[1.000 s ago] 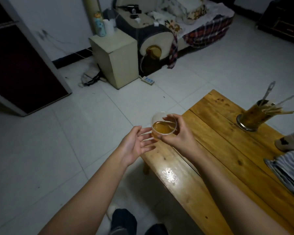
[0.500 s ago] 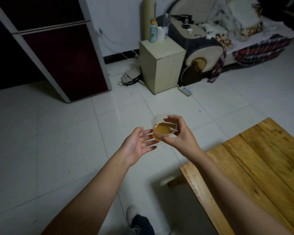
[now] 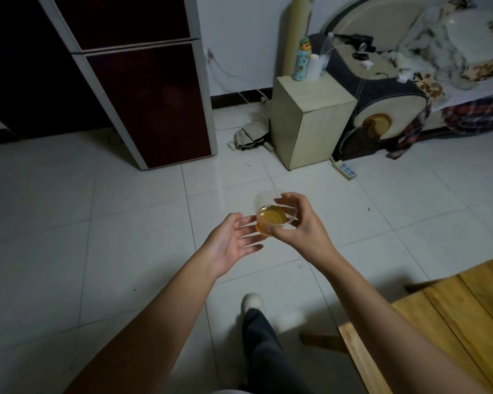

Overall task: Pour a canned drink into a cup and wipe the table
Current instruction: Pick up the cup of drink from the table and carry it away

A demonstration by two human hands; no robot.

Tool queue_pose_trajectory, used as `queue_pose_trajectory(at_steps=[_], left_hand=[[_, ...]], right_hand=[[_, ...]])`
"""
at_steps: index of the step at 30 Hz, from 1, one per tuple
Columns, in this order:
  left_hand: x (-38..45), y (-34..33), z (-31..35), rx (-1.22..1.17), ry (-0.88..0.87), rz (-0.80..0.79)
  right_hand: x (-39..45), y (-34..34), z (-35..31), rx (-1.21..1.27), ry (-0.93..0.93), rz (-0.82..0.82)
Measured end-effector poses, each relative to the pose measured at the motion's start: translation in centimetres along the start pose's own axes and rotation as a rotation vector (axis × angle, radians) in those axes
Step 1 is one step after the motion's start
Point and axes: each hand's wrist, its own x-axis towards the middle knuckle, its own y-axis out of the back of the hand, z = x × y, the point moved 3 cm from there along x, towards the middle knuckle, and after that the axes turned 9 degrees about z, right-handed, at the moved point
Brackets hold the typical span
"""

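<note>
A clear plastic cup (image 3: 271,214) holding amber drink hangs upright in mid-air over the white tiled floor. My right hand (image 3: 298,226) grips it from the right, fingers curled over its rim and thumb low on its side. My left hand (image 3: 229,243) is just left of the cup, palm up, fingers straight, their tips at the cup's lower side. Only a corner of the wooden table (image 3: 450,325) shows at the lower right. No can and no cloth are in view.
A dark fridge (image 3: 143,89) stands at the back left. A beige cabinet (image 3: 308,123) with a bottle (image 3: 302,59) on top stands at the back, beside a sofa (image 3: 387,89). A power strip (image 3: 345,168) lies on the floor. My leg and shoe (image 3: 252,304) are below.
The view has swung left, away from the table, which slid out to the lower right. Both hands and the cup kept their pose and now hang over the floor.
</note>
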Motion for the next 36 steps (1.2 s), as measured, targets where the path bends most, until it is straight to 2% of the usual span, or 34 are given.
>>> queue_pose_trajectory(at_steps=[9, 17, 26, 36], left_hand=[[10.7, -2.8, 8.4, 0.131, -0.017, -0.009], [20.3, -7.6, 16.7, 0.138, 0.015, -0.029], [30.1, -9.5, 24.8, 0.170, 0.047, -0.027], [44.3, -10.9, 38.9, 0.331, 0.071, -0.103]], right_hand=[[13.4, -0.6, 1.0, -0.034, 0.008, -0.001], [26.6, 0.3, 1.3, -0.040, -0.010, 0.045], [38.7, -1.3, 1.7, -0.056, -0.047, 0.043], [55.6, -5.7, 1.0, -0.054, -0.077, 0.206]])
